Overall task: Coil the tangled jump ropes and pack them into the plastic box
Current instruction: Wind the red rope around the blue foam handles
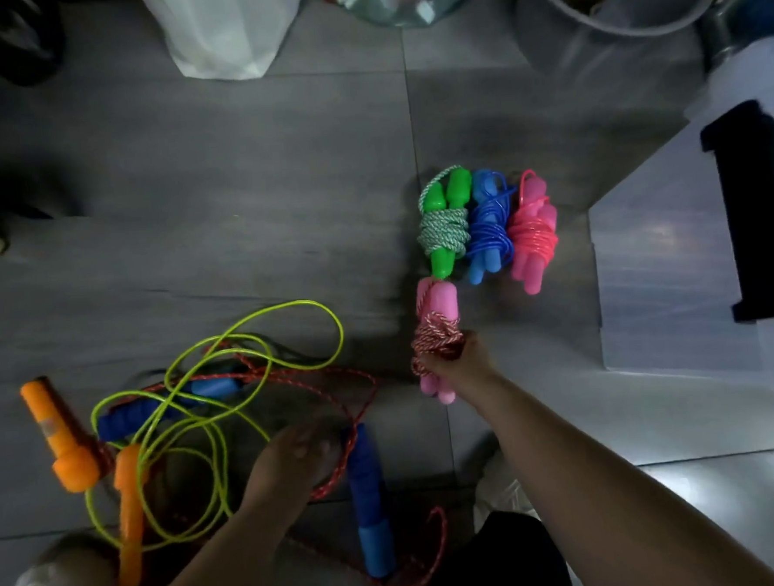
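Our right hand (459, 361) grips the pink rope bundle (439, 305) round its wrapped middle. The bundle's long axis points away from us, and its far handle tip lies just beside the green bundle (445, 230), the first of three coiled ones. Our left hand (292, 456), blurred, lies over the loose tangle (192, 395); we cannot tell its grip. The plastic box (665, 275) stands to the right, nearer the right hand.

The pink bundle (437, 330) in your right hand (462, 363) has smooth plastic handles and a rough braided cord. The yellow-green cord (295, 303) looks slick and glossy (plastic, like the orange handles (60, 426)); the blue handle (368, 497) looks matt, foam-like. Your floor tiles (232, 166) are matt grey, the plastic box (665, 275) translucent with a soft sheen.
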{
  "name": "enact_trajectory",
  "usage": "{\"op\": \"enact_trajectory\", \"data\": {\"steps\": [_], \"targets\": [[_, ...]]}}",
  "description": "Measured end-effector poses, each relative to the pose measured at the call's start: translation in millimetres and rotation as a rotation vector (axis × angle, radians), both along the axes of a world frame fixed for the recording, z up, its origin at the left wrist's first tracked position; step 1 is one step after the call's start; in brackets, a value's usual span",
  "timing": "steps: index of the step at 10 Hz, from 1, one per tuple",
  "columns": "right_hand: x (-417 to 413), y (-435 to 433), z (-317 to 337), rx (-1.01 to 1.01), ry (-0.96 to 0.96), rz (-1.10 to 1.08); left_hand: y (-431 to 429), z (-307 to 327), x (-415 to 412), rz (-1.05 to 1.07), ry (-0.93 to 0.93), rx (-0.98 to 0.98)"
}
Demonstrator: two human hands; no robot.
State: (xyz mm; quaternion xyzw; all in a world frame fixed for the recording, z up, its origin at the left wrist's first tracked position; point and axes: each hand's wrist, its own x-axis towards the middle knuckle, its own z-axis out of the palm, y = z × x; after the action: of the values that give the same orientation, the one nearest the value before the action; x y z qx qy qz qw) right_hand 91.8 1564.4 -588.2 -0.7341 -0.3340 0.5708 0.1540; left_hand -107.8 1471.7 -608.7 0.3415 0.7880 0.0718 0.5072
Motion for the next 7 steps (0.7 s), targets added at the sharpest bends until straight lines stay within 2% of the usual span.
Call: {"op": "enact_trajectory", "data": {"steps": [1, 2, 3, 4, 5, 6, 7], "targets": [[8.2, -2.6, 3.8, 0.034, -0.198, 0.049, -1.9, 25.4, 0.4, -0.053, 0.082, -0.006], [20.1, -5.2, 16.6, 0.067, -0.331, 0.079, -12.0, 23.0, -12.7, 0.017, 0.046, 0.008], [24.1, -7.7, 22.6, 0.003, -0.408, 0.151, -23.3, 41.1, -26.6, 0.082, -0.003, 0.004], [15.4, -17.2, 35.2, 0.018, -0.468, 0.111, -39.3, 51.9, -46.3, 0.18, -0.026, 0.028], [1.7, -31.3, 58.2, 0.011, -0.47, 0.315, -54.3, 64.3, -67.0, 0.189, 0.041, 0.077], [-13.2, -38.5, 83.1, -0.003, -0.425, 0.636, -63.5, 67.6, -81.5, 0.179, 0.101, 0.109], [-37.0, -39.7, 95.0, -0.06, -0.379, 0.897, -65.6, 66.8, -83.8, 0.1, 0.125, 0.034]]}}
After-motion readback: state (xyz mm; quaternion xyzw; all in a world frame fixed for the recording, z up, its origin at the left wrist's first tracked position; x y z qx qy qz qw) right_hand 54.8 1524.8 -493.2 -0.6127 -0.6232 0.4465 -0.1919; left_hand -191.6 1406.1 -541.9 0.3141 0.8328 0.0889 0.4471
